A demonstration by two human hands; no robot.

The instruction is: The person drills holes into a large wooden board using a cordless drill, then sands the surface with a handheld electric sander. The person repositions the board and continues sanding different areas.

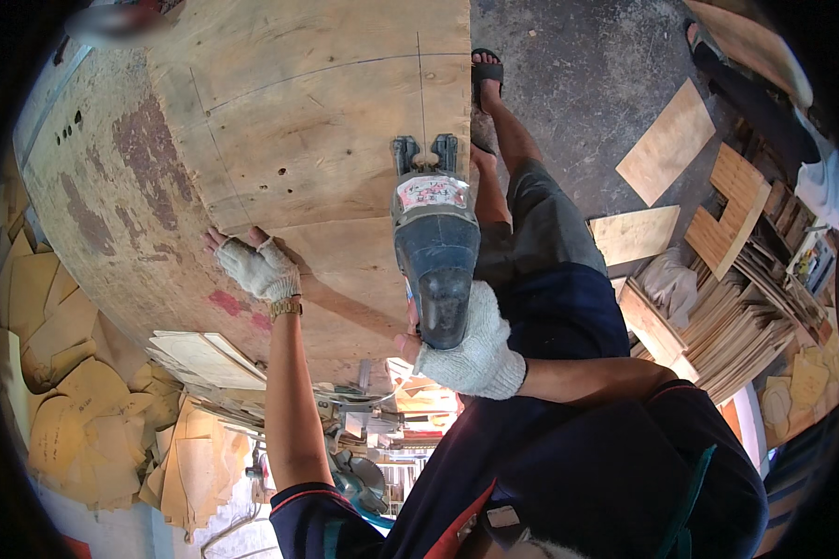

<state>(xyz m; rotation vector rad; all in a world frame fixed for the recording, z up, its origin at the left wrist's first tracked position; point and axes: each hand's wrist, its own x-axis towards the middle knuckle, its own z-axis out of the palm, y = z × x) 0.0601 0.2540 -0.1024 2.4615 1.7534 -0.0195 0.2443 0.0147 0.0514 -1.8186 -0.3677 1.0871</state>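
Note:
A large plywood sheet [308, 112] with pencil lines lies below me, its right edge beside my legs. A dark power saw [436, 261], apparently a jigsaw with a worn label on top, sits at that edge, its forked base plate straddling a straight pencil line. My right hand [471, 359], in a fingerless white knit glove, is closed on the saw's rear; part of the grip is hidden under the tool. My left hand [256, 265], gloved the same way, with a watch at the wrist, rests on the plywood left of the saw, fingers spread.
Loose board offcuts [667, 140] lie on the concrete floor [578, 93] at right, near stacked panels [722, 345]. Yellow cut-out templates [84, 419] pile up at left. Pale boards [205, 359] lie below my left hand. A dark-clothed leg [736, 102] shows at upper right.

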